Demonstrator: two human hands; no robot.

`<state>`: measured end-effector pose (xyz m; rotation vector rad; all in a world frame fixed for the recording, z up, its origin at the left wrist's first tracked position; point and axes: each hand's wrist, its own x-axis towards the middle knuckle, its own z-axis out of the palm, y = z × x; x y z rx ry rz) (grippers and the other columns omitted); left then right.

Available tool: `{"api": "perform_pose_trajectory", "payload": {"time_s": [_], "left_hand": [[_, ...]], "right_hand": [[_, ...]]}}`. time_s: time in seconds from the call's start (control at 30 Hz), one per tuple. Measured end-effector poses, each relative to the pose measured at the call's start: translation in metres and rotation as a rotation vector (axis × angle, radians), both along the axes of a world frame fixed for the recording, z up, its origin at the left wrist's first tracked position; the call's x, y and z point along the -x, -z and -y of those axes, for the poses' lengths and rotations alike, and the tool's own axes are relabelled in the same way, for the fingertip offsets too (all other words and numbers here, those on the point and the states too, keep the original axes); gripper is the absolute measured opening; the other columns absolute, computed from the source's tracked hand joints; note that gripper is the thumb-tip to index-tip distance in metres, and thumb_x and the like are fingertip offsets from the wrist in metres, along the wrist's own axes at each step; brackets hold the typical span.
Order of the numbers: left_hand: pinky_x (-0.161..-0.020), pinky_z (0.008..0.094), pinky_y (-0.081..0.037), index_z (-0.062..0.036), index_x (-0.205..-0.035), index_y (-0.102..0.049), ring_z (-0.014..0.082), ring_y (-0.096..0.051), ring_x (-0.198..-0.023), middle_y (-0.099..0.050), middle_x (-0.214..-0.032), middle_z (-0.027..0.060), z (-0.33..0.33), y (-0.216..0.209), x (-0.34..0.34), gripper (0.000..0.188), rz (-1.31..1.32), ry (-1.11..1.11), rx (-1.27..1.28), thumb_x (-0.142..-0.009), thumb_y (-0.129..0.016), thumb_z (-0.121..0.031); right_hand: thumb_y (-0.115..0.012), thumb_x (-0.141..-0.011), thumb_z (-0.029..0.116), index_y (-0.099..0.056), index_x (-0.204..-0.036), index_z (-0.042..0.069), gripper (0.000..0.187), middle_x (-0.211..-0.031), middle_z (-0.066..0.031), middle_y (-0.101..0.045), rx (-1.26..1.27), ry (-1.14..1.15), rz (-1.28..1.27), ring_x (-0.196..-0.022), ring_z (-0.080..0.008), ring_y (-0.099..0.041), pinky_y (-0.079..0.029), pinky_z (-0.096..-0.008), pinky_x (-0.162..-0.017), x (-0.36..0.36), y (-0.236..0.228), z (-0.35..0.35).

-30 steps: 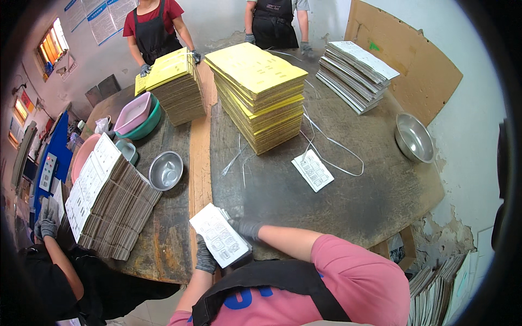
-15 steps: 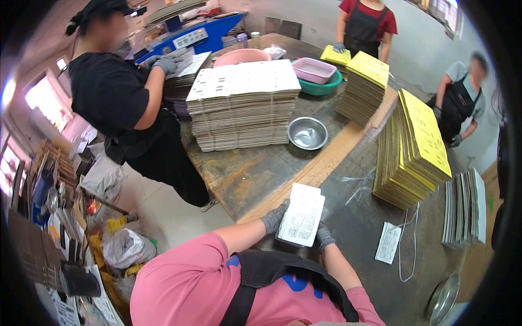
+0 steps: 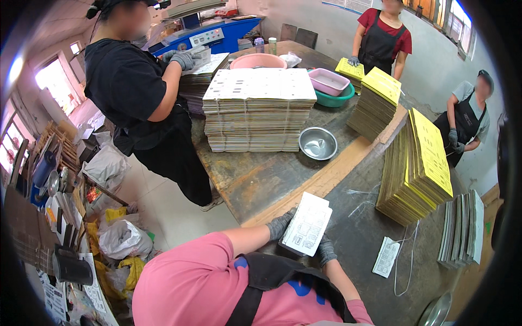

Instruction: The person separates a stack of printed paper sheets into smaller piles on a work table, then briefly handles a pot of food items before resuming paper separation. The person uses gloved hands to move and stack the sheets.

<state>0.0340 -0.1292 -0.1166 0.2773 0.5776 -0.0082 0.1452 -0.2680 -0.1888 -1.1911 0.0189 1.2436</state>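
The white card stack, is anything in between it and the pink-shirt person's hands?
Nothing visible but the grey gloves. The left hand holds the left side of the white card stack, the right hand its lower right. Whatever is underneath is hidden.

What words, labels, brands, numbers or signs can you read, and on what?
No text reads clearly here.
White sheets between the left hand and right hand: print too small.
Small white bundle: too small.
Tall yellow stack: marks too small.
Large white-topped stack: too small.
Blue machine: panel too small.
Wall poster: too small, cut off.
Pink shirt: blue shapes, partly covered.
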Motion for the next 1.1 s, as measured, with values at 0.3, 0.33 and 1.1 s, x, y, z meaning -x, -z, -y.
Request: {"api": "perform_pose_trajectory", "payload": {"time_s": [0.3,0.33,1.1], "left_hand": [[-0.052,0.0273,-0.043,-0.0054,-0.087,-0.052,0.0141,-0.05,-0.058,-0.05,-0.065,0.0029,-0.189,-0.044,0.015,0.028,-0.055,-0.488,-1.356,-0.075,-0.061,-0.029],[-0.05,0.0279,-0.043,-0.0062,-0.089,-0.052,0.0148,-0.049,-0.056,-0.049,-0.064,0.0034,-0.23,-0.065,0.019,0.026,-0.086,-0.581,-1.419,-0.077,-0.059,-0.028],[-0.031,0.021,-0.038,-0.0135,-0.091,-0.045,0.0105,-0.045,-0.04,-0.046,-0.057,-0.0009,-0.348,-0.268,0.124,0.013,-0.627,-0.895,-1.369,-0.082,-0.048,-0.022]], "right_hand": [[-0.048,-0.076,-0.001,-0.045,-0.118,0.008,0.043,-0.102,-0.0067,-0.054,0.17,0.157,0.354,-0.073,-0.0187,-0.055,-0.048,-0.0299,-0.06,-0.016,0.052,0.046],[-0.047,-0.076,-0.002,-0.044,-0.119,0.009,0.045,-0.102,-0.0067,-0.052,0.11,0.167,0.314,-0.07,-0.0188,-0.055,-0.048,-0.0315,-0.056,-0.019,0.059,0.054],[-0.046,-0.074,-0.009,-0.038,-0.122,0.018,0.056,-0.106,-0.0075,-0.048,0.168,0.311,0.536,-0.076,-0.0209,-0.051,-0.047,-0.0353,-0.054,-0.062,0.176,0.11]]}}
